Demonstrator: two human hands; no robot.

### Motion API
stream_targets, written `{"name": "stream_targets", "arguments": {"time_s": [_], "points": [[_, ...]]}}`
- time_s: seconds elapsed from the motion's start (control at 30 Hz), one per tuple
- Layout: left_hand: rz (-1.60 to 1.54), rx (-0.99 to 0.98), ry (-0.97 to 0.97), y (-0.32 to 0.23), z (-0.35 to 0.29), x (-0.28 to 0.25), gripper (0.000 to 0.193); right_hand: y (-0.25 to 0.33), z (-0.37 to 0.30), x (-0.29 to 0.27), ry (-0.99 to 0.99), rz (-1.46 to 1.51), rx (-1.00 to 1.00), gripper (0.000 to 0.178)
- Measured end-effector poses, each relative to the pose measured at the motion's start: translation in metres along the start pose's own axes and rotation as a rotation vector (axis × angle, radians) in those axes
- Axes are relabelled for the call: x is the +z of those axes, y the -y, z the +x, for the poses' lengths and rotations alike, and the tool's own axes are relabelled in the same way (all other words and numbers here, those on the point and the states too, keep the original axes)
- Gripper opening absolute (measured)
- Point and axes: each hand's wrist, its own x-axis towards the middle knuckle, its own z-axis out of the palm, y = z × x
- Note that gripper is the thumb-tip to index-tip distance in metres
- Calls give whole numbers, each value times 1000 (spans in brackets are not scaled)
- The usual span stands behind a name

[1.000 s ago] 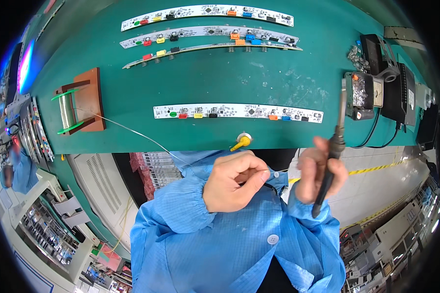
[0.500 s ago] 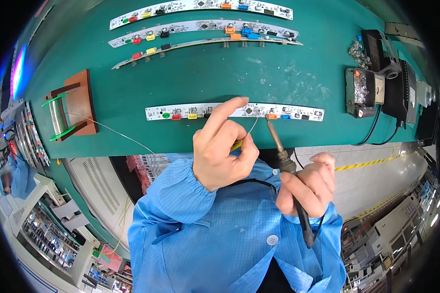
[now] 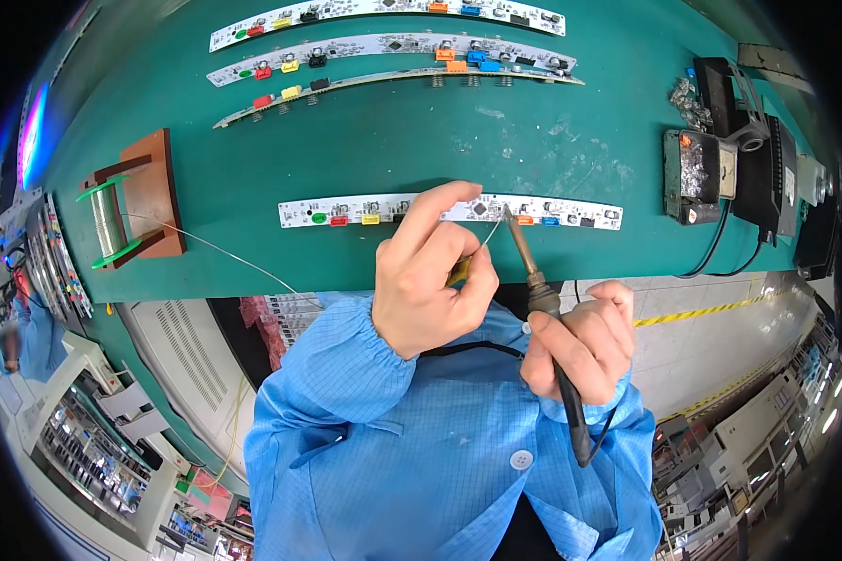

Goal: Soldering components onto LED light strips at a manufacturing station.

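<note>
A long white circuit board [image 3: 468, 212] with coloured connectors lies near the table's front edge. My left hand [image 3: 426, 271] pinches a thin solder wire [image 3: 493, 232] between thumb and fingers, its index finger stretched over the board's upper edge. Something yellow shows between those fingers, mostly hidden. The wire's end reaches the board close to the iron's tip. In my right hand [image 3: 585, 348] is a soldering iron [image 3: 525, 254], gripped by its dark handle and slanting up to the left. Its tip is at the board, just left of the orange connector [image 3: 525, 221].
Several similar boards [image 3: 393, 45] lie at the back of the green table [image 3: 346, 150]. A solder spool [image 3: 111, 222] on a brown wooden stand is at the left, its wire trailing toward me. At the right stand a metal box [image 3: 690, 178] of silvery scraps and black equipment [image 3: 767, 182] with cables.
The iron's tip has moved slightly up and left, from the board's lower edge onto its face. My left hand has shifted a little, still holding the solder wire.
</note>
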Motion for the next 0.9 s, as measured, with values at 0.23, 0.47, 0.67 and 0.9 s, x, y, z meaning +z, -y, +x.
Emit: {"name": "stream_targets", "arguments": {"time_s": [0.23, 0.47, 0.67, 0.9], "points": [[19, 13, 3, 1, 0, -1, 12, 2, 0, 2, -13, 3, 10, 25], [-16, 11, 9, 1, 0, 0, 12, 1, 2, -3, 13, -5, 2, 24], [49, -16, 50, -6, 2, -7, 12, -10, -14, -28, -132, -58, 71, 6], [41, -25, 26, -10, -2, -1, 10, -77, -63, -49, -246, -317, 242, 35]]}}
